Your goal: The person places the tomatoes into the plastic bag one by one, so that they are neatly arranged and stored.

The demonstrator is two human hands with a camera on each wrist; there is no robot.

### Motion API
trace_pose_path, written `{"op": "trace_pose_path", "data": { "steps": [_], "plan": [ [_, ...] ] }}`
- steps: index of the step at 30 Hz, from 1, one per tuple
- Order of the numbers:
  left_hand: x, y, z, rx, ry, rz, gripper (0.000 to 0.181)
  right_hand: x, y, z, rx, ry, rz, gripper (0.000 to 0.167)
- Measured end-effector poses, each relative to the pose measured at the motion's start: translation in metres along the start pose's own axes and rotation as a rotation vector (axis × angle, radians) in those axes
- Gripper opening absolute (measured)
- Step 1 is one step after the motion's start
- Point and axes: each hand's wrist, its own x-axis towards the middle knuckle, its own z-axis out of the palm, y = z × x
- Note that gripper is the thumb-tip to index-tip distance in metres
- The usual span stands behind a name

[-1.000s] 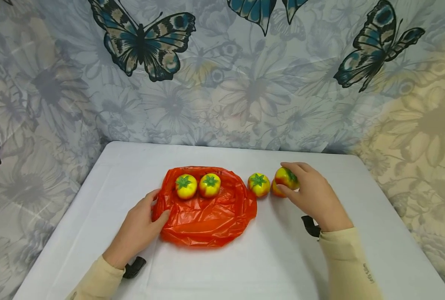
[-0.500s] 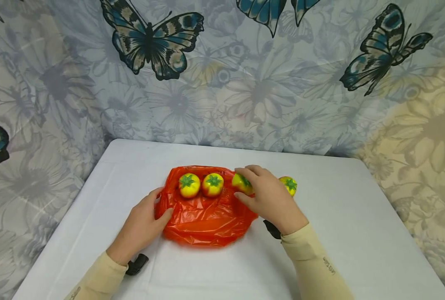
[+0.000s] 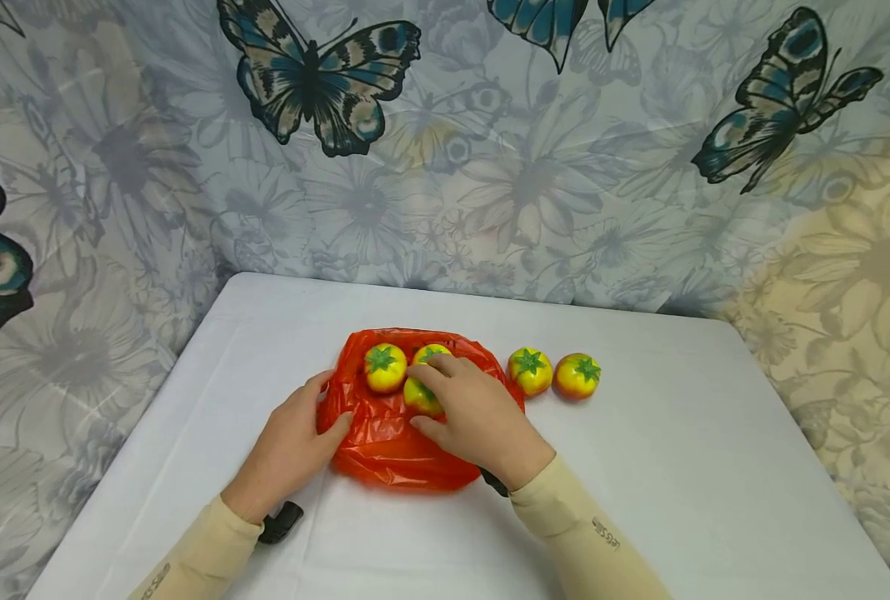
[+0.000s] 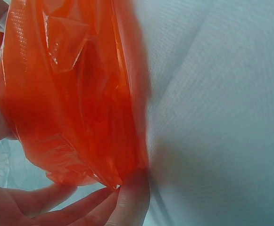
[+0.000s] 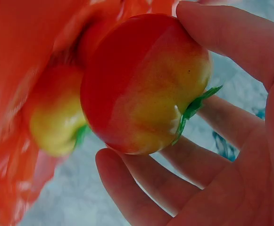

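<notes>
A red plastic bag (image 3: 385,462) lies spread open on the table. My left hand (image 3: 289,446) grips its left edge between thumb and fingers, and in the left wrist view fingers (image 4: 134,197) touch the bag's rim. My right hand (image 3: 482,417) reaches over the bag and holds a red-and-yellow tomato (image 5: 146,84) with a green calyx, thumb on one side and fingers on the other. Two tomatoes sit in the bag: one at the left (image 3: 385,368), and another (image 3: 432,352) partly hidden by my right fingers.
Right of the bag, two more tomatoes stand on the white table (image 3: 677,467): a nearer tomato (image 3: 530,372) beside the bag's rim and a farther tomato (image 3: 577,377). A wall of butterfly-and-flower cloth (image 3: 445,208) rises behind the table.
My right hand has carried a tomato leftward from the right of the bag to above its middle. My left hand keeps its grip on the bag's edge. The view has shifted slightly.
</notes>
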Motion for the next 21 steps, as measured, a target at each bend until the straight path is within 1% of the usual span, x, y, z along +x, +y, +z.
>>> {"op": "trace_pose_path", "data": {
  "steps": [5,10,21],
  "plan": [
    [0.0,-0.001,0.0,0.008,0.01,0.013,0.072,0.007,-0.015,0.01,-0.024,-0.031,-0.051,0.058],
    [0.001,-0.002,0.001,0.002,0.019,0.027,0.072,0.013,-0.025,0.02,-0.047,-0.053,-0.079,0.057],
    [0.001,-0.003,0.001,0.002,0.013,0.008,0.071,0.022,-0.041,0.032,-0.073,-0.097,-0.108,0.054]
  ]
}}
